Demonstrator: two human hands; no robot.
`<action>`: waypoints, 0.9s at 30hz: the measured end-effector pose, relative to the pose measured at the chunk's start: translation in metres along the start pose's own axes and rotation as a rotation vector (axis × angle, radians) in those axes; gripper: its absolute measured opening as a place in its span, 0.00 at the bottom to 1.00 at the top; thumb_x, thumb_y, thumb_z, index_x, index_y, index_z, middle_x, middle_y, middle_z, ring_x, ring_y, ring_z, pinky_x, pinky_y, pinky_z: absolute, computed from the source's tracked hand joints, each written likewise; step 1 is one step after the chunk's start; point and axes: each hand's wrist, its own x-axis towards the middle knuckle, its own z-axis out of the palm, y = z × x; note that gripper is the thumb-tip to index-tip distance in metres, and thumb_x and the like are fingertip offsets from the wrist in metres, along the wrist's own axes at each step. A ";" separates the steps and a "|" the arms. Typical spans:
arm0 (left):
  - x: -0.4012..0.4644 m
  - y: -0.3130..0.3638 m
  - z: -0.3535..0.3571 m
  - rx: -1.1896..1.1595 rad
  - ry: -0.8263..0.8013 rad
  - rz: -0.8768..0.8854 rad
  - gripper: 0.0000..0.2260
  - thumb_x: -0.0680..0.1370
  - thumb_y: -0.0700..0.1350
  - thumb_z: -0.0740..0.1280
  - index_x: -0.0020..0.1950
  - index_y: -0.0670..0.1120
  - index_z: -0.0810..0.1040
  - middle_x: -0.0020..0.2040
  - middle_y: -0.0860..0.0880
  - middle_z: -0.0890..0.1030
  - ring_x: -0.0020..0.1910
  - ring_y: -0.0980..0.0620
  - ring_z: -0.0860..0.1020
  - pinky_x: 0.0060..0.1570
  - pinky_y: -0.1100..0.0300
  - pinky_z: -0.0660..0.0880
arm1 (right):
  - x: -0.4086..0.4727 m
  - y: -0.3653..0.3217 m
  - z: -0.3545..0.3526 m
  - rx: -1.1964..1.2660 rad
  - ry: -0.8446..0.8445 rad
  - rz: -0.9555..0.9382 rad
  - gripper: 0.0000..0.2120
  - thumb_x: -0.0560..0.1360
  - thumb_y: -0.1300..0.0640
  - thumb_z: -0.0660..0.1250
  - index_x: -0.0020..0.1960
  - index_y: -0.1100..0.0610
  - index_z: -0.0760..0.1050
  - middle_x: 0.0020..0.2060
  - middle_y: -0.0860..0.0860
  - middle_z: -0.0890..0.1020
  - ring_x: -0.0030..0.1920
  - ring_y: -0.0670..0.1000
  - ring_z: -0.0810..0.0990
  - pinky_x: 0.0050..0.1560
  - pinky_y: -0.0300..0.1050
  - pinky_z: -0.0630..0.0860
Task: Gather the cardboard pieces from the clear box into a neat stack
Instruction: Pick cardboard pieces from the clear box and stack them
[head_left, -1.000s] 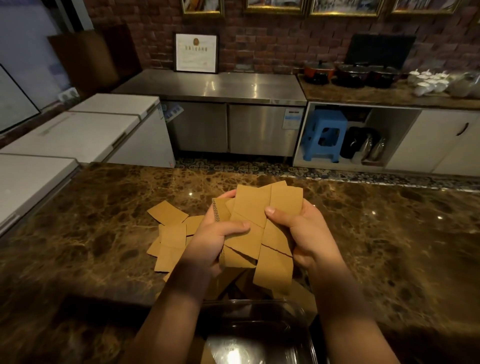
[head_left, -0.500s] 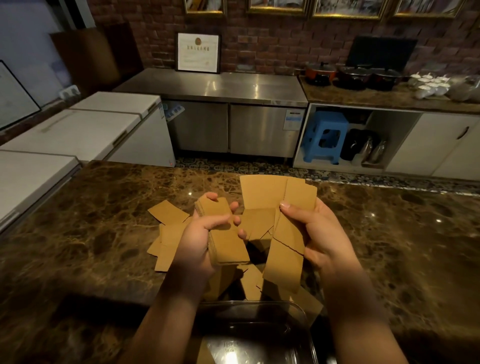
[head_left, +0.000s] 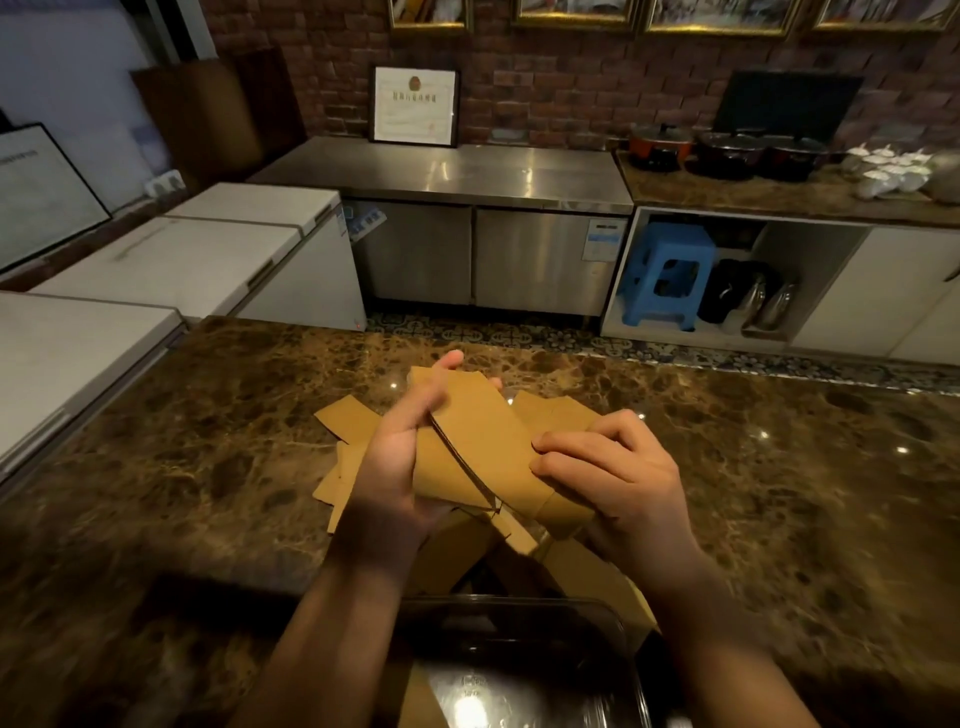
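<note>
1. Both hands are up over the brown marble desk (head_left: 779, 493), working a bunch of cardboard pieces (head_left: 478, 441) between them.
2. The left hand (head_left: 400, 467) sits on the left side of the bunch, palm turned in, fingers running up along the far edge and thumb on the near face. So that grip is clamped on the cardboard.
3. The right hand (head_left: 618, 473) is on the right side with its fingers curled over the top face of the pieces, pinching them from that side. Also clamped, not loose.
4. The held bunch isn't squared up: edges stick out at different angles, and a few pieces hang down from the bottom of it toward the desk.
5. More loose cardboard (head_left: 348, 421) lies flat on the desk just left of and behind the hands, overlapping in a messy fan. Some more is on the desk under the hands, near the right wrist.
6. The clear box (head_left: 597, 618) is right at the bottom of the view, close to the person, between the two forearms. A light glares off its bottom, and a piece of cardboard shows by its left side; can't tell whether that one's inside or under it.
7. Past the desk there's a steel counter (head_left: 467, 171) and a blue stool (head_left: 665, 275) tucked in a white cabinet.
</note>
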 end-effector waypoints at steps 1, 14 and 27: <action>-0.001 0.000 -0.002 0.083 0.003 0.031 0.20 0.74 0.44 0.70 0.66 0.52 0.78 0.59 0.40 0.84 0.54 0.41 0.84 0.46 0.46 0.82 | -0.001 0.002 -0.001 -0.014 -0.004 -0.013 0.21 0.66 0.67 0.80 0.56 0.54 0.81 0.56 0.51 0.85 0.46 0.55 0.77 0.45 0.46 0.72; 0.001 -0.022 0.012 0.186 0.228 0.353 0.24 0.66 0.42 0.76 0.58 0.61 0.79 0.54 0.46 0.84 0.49 0.46 0.85 0.42 0.48 0.83 | 0.022 -0.009 0.002 1.466 0.207 1.407 0.23 0.66 0.62 0.75 0.60 0.55 0.78 0.50 0.56 0.88 0.50 0.57 0.87 0.43 0.55 0.85; 0.001 -0.017 0.003 0.232 -0.179 -0.330 0.34 0.64 0.34 0.66 0.70 0.51 0.74 0.49 0.31 0.83 0.41 0.36 0.82 0.41 0.48 0.80 | 0.060 0.034 -0.012 0.999 -0.266 1.237 0.10 0.74 0.63 0.73 0.54 0.55 0.81 0.45 0.53 0.88 0.48 0.56 0.86 0.53 0.58 0.82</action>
